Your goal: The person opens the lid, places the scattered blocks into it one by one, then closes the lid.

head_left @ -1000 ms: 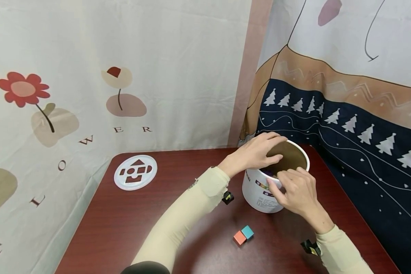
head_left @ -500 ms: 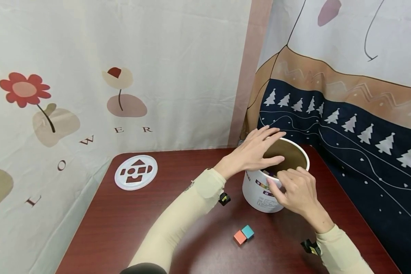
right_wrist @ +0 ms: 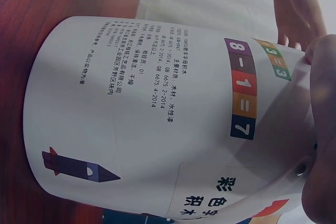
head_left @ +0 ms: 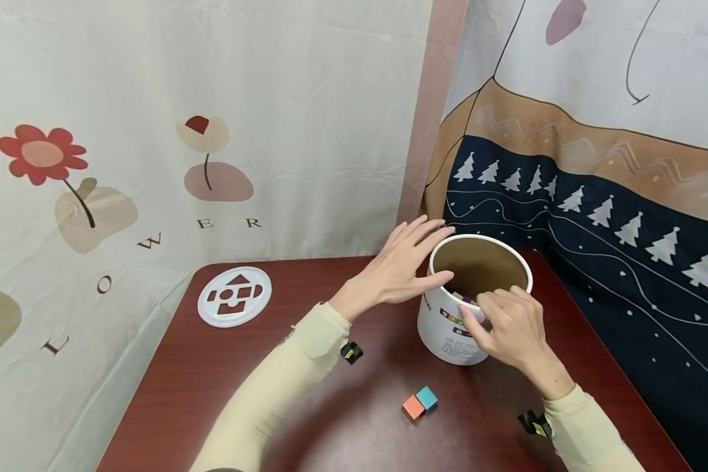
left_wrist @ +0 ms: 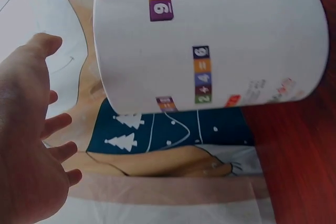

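A white bucket (head_left: pixel 448 334) printed with coloured number sums stands at the back right of the table. My right hand (head_left: pixel 510 328) grips its front rim, thumb outside and fingers curled over the edge. In the left wrist view, that thumb shows at the top of the bucket (left_wrist: pixel 252 40). My left hand (head_left: pixel 392 269) is spread with straight fingers beside the left rim, its thumb overlapping the rim in the head view. The left wrist view shows a gap between this hand (left_wrist: pixel 31 140) and the bucket wall. Small coloured pieces (head_left: pixel 466 299) show inside, mostly hidden by the front wall.
An orange cube (head_left: pixel 413 408) and a teal cube (head_left: pixel 427 397) lie side by side in front of the bucket. At the back left lies a white round lid (head_left: pixel 254 311) with shaped cutouts. Printed cloths (head_left: pixel 330 131) hang behind the reddish-brown table (head_left: pixel 330 406).
My left hand has moved left from over the bucket's opening to beside its rim, its fingers spreading wider. The right hand keeps its hold on the rim, and the cubes stay put.
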{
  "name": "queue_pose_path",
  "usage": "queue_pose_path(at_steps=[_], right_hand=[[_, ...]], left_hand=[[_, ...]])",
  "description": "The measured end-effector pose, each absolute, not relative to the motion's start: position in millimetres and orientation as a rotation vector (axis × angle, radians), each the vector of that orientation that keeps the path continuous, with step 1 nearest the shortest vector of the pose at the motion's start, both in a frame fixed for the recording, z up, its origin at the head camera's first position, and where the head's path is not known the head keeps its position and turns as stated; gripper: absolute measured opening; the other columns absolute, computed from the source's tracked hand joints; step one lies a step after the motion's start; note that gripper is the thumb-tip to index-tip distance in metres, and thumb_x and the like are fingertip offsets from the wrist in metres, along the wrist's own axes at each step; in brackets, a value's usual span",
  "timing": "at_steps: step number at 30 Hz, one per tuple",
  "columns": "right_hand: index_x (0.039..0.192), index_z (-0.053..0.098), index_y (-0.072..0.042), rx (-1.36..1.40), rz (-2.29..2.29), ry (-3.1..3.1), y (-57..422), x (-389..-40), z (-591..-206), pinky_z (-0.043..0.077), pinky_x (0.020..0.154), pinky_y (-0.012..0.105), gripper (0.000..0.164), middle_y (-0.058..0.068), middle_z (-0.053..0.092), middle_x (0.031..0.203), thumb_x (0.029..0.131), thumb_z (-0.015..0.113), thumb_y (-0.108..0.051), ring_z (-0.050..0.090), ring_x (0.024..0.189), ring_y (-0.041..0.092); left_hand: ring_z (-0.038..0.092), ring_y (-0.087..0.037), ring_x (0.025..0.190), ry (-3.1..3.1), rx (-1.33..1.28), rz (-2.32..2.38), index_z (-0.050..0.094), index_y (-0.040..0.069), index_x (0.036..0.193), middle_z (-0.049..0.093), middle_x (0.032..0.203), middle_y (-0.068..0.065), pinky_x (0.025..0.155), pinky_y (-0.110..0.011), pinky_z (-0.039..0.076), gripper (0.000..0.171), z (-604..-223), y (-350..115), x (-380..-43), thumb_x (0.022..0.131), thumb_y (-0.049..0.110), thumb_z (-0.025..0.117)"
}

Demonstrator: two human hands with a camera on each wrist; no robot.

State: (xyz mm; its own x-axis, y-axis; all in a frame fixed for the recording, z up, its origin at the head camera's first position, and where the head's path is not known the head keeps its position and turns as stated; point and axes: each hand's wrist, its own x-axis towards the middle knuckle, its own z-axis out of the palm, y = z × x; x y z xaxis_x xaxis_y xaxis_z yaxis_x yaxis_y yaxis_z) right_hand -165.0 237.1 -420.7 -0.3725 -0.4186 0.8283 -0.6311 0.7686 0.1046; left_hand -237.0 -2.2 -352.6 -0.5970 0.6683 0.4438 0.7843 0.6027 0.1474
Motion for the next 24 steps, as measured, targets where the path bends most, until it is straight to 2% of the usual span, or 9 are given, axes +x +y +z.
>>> queue_pose_path(at_steps=[7, 14, 19, 24], right_hand=[[0.057, 0.043, -0.016, 0.778, 0.297, -2.049, 239, -165, -422, 0.022, 0.045, 0.031, 0.046, -0.002, 0.039, 0.047, 0.093, 0.053, -0.043, 0.031, 0.044, 0.014], [0.057, 0.044, -0.017, 0.778, 0.309, -2.063, 238, -164, -422, 0.022, 0.046, 0.031, 0.045, -0.003, 0.038, 0.048, 0.092, 0.054, -0.043, 0.031, 0.045, 0.013], [0.056, 0.043, -0.017, 0.777, 0.310, -2.059, 238, -165, -421, 0.022, 0.047, 0.031, 0.045, -0.003, 0.038, 0.047, 0.092, 0.055, -0.042, 0.031, 0.045, 0.013], [0.056, 0.043, -0.017, 0.773, 0.312, -2.060, 238, -165, -422, 0.022, 0.046, 0.031, 0.045, -0.003, 0.038, 0.047, 0.091, 0.056, -0.042, 0.031, 0.045, 0.013]], left_hand=[[0.014, -0.017, 0.152, -2.429, -1.145, -0.509, 0.044, 0.020, 0.158, 0.039, 0.159, -0.001, 0.123, -0.050, 0.017, 0.074, -369, -34, -223, 0.096, 0.057, 0.060], [0.022, -0.022, 0.150, -2.408, -1.177, -0.556, 0.051, 0.015, 0.153, 0.046, 0.155, -0.004, 0.121, -0.052, 0.020, 0.070, -398, -60, -198, 0.094, 0.050, 0.064], [0.022, -0.023, 0.149, -2.457, -1.209, -0.549, 0.050, 0.015, 0.154, 0.046, 0.155, -0.004, 0.122, -0.051, 0.019, 0.071, -421, -70, -179, 0.093, 0.050, 0.065], [0.024, -0.023, 0.149, -2.553, -1.238, -0.531, 0.047, 0.017, 0.156, 0.045, 0.156, -0.003, 0.120, -0.051, 0.024, 0.074, -447, -70, -156, 0.095, 0.054, 0.062]])
